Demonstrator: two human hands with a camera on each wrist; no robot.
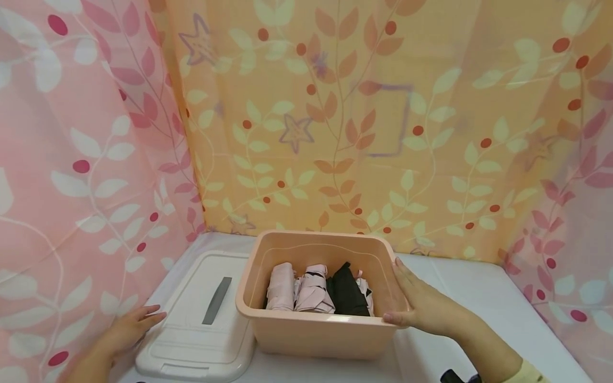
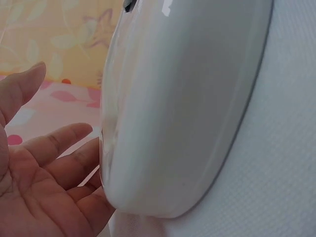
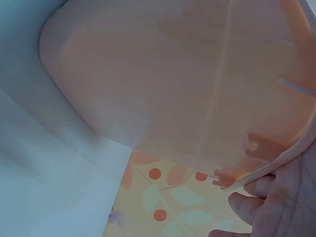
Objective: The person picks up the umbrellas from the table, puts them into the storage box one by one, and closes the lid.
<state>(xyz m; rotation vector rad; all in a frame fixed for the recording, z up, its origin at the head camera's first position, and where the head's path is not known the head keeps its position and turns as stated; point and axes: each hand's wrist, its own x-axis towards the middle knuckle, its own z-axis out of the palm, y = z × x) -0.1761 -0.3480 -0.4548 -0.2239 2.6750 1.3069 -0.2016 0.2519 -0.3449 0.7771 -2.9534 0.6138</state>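
A peach plastic storage box (image 1: pixel 321 335) stands upright in the middle of the head view. Inside it, side by side, are rolled fabric bundles that look like folded umbrellas: a pale pink one (image 1: pixel 280 287), a pink one with dark trim (image 1: pixel 315 291), a black one (image 1: pixel 349 291) and another pale one partly hidden behind it. My right hand (image 1: pixel 423 306) holds the box's right rim, thumb at the front corner; the right wrist view shows curled fingertips (image 3: pixel 247 205) below the rim. With fingers extended, my left hand (image 1: pixel 126 332) is at the left edge of a white lid (image 1: pixel 191 340).
The lid lies flat left of the box, its grey handle (image 1: pixel 217 300) facing up. A white cloth (image 1: pixel 445 282) covers the table. Patterned curtains (image 1: pixel 306 175) close off the back and both sides. Part of a black object (image 1: pixel 450 376) shows at the front edge, near the right forearm.
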